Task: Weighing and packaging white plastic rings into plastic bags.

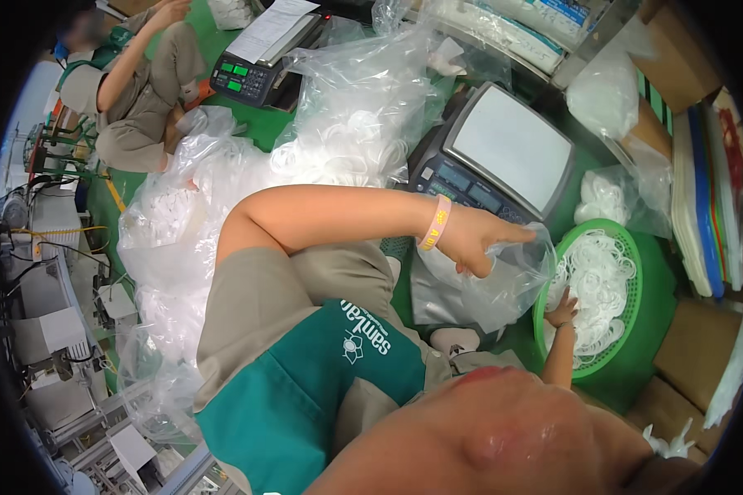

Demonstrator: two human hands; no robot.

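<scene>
My left hand (470, 239), with a pink band at the wrist, is closed on the upper part of a clear plastic bag (503, 289). The bag hangs loose and crumpled in front of the hand, and its mouth spreads toward the basket. To the right stands an oval green basket (633, 318) of white plastic rings (600, 293). My right hand (563, 312) reaches inside its near left edge, fingers spread against the rings. No ring shows clearly in that hand.
Beyond my left arm sits a digital scale (512, 148) with a pale platform. Large clear bags of white rings (338, 148) lie at the left. A second scale (252, 78) holds papers, near a seated person (132, 91). Cardboard (693, 355) borders the right side.
</scene>
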